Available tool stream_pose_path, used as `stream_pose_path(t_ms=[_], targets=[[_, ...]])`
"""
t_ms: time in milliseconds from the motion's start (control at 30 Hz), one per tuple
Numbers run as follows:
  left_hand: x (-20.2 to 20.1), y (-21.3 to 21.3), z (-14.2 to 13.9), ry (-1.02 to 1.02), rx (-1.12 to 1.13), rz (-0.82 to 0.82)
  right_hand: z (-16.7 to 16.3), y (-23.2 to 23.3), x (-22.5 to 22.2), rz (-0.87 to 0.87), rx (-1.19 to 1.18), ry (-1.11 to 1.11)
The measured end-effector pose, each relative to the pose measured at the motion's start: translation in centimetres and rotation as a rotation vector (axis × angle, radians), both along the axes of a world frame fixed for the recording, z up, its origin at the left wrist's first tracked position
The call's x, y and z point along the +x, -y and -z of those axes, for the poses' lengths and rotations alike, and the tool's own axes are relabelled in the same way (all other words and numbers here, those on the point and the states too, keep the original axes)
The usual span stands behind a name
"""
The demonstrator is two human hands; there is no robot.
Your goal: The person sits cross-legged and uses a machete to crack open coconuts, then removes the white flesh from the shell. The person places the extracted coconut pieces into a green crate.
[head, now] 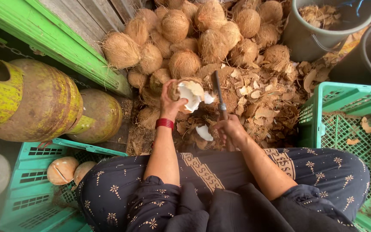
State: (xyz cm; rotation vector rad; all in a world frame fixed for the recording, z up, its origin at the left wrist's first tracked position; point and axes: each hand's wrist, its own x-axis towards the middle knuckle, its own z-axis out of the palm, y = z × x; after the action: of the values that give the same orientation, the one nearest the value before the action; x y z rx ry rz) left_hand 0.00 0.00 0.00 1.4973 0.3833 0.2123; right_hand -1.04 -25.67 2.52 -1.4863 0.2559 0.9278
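Head view: left grip (169, 103) around coconut (187, 93).

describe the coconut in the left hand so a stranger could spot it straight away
Start at the big heap of brown husked coconuts against the green-framed wooden wall, then drop to its front edge above the seated person's lap. There the left hand grips a partly cracked coconut. Unlike its whole, hairy neighbours, it shows bright white flesh, next to the knife in the right hand.

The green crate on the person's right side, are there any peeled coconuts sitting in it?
No. The green crate on the right holds only a few husk scraps; the peeled coconuts lie in the crate on the left.
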Motion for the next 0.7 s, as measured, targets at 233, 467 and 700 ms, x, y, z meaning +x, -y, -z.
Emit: stream_pose_path(t_ms=[233,467,700], targets=[[-2.4,-1.9,-0.5,-0.143,-0.104,-0.084,-0.8,-1.3,-2.8,-0.044,-0.167,0.199],[-5.7,-5.0,1.5,-0.340,-0.365,-0.388,-0.4,-5.1,-7.0,-0.122,0.152,0.076],[-3.6,-7.5,3.7,-0.286,-0.422,-0.435,-0.2,-5.8,-4.2,-0.084,-0.073,0.048]])
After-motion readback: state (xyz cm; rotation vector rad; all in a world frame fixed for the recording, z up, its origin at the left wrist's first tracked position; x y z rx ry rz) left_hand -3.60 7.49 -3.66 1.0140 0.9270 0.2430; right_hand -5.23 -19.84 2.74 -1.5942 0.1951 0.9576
